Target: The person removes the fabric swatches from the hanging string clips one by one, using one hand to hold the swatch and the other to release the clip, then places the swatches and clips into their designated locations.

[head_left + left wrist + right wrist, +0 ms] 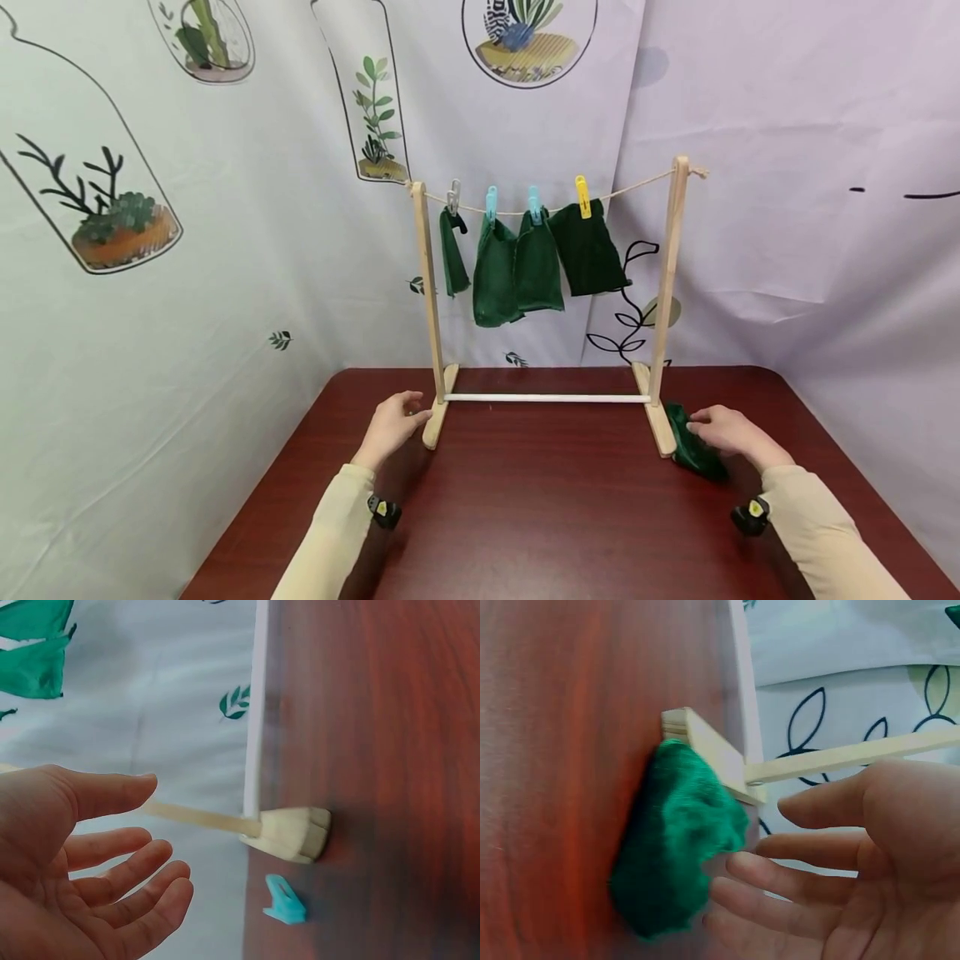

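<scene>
My left hand (pixel 393 427) is beside the left foot (pixel 441 412) of a small wooden drying rack, fingers loosely bent around nothing. In the left wrist view a light blue clothespin (pixel 285 901) lies on the table near that foot; in the head view it is hidden. On the other side, my right hand (pixel 733 433) reaches over a crumpled green cloth (pixel 671 840), which lies against the rack's right foot (pixel 654 412). The right fingers are parted and relaxed, their tips right at the cloth's edge, with nothing pinched between them.
Between the rack's posts hangs a string (pixel 637 185) with several green cloths, held by a clear clothespin (pixel 453 196), two blue ones and a yellow clothespin (pixel 582 197). A white rod (pixel 547 398) joins the feet. A printed curtain (pixel 247 250) stands behind the dark red table (pixel 540 508).
</scene>
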Available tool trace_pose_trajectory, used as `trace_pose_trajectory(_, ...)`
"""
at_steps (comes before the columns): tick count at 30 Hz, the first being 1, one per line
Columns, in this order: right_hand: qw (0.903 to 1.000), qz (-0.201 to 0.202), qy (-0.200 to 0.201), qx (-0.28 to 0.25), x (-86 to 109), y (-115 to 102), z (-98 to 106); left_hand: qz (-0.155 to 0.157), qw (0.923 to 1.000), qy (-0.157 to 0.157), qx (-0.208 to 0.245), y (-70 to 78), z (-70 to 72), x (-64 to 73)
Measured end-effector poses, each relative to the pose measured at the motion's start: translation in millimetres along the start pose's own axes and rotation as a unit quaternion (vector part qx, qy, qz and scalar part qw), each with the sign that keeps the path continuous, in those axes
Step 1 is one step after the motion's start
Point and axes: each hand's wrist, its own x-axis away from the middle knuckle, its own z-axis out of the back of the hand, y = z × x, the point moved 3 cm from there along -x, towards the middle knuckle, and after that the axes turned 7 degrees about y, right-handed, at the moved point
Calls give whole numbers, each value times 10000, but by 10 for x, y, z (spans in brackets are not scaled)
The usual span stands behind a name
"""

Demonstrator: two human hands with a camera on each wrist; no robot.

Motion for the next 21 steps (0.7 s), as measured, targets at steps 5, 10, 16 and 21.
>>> trace_pose_trajectory(5, 9999, 110, -10, 52, -8, -113, 176, -172, 9998, -74, 115, 150, 14, -84)
trace_pose_trajectory(10, 9995, 312, 58, 74, -36, -271, 397, -267, 9994, -84, 221, 308, 57, -184)
trace_pose_trajectory(16, 9960, 825, 331, 134, -33, -499, 648, -436, 9987, -113, 239, 511, 147, -284)
trace_pose_trajectory(21, 9922, 1042, 669, 116, -8, -706, 834, -770, 9969, -1, 180, 768, 256, -372)
